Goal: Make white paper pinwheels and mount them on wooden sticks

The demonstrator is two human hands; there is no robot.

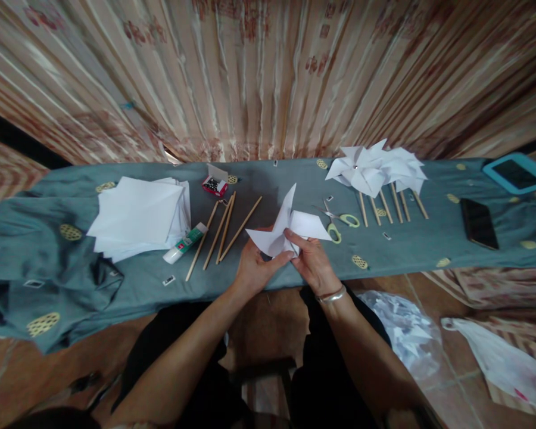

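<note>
Between my two hands is a white paper pinwheel point(282, 229), its folded blades standing out to the left, top and right. My left hand point(255, 265) grips its lower left side, with the thumb pressed near the lower middle. On the other side, my right hand point(315, 262) pinches the paper close to the centre; a silver bracelet circles that wrist. Some fingers are hidden behind the paper. Scissors point(337, 220) with green handles lie just right of the pinwheel. Several wooden sticks point(226, 229) rest on the cloth to the left.
A stack of white paper point(136, 217), a glue tube point(184, 243) and an open red box of pins point(215, 183) occupy the left. Finished pinwheels point(375, 170) on sticks, a phone point(479, 223) and a blue-framed tablet point(517, 173) lie right. Below stands a bag of paper scraps point(404, 330).
</note>
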